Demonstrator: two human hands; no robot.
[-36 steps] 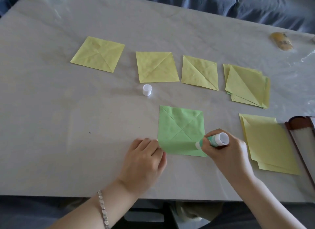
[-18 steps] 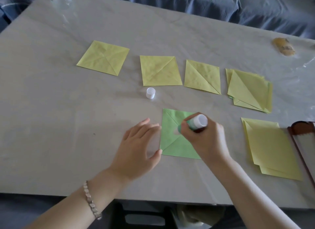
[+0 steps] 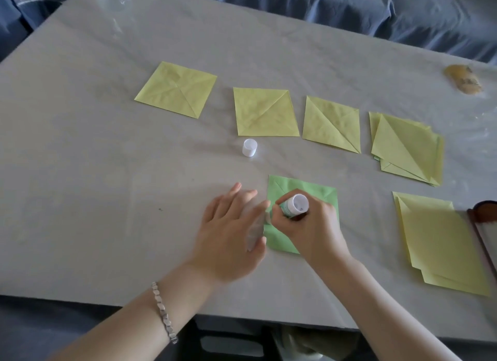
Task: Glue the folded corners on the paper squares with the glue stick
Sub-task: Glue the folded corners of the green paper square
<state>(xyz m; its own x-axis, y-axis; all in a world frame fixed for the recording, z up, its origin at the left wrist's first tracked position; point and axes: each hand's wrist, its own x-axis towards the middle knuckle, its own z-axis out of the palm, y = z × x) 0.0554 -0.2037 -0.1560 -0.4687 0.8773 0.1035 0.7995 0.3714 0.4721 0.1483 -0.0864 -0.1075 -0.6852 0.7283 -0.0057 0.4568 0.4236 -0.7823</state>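
Right hand (image 3: 309, 226): curled round the glue stick (image 3: 294, 205), whose base faces up and whose tip is hidden.
Left hand (image 3: 228, 231): blurred, fingers straight and spread, holding nothing, just left of the paper.
Green paper square (image 3: 304, 185): flat on the table (image 3: 80, 199), partly under the right hand.
Cap (image 3: 249, 147): white, upright, farther back.
Yellow squares (image 3: 265, 113): folded, lying in a row behind.

Likely home craft spot; covered table (image 3: 134, 199); rumpled blue bedding (image 3: 349, 10) behind; folded paper squares (image 3: 265, 112).
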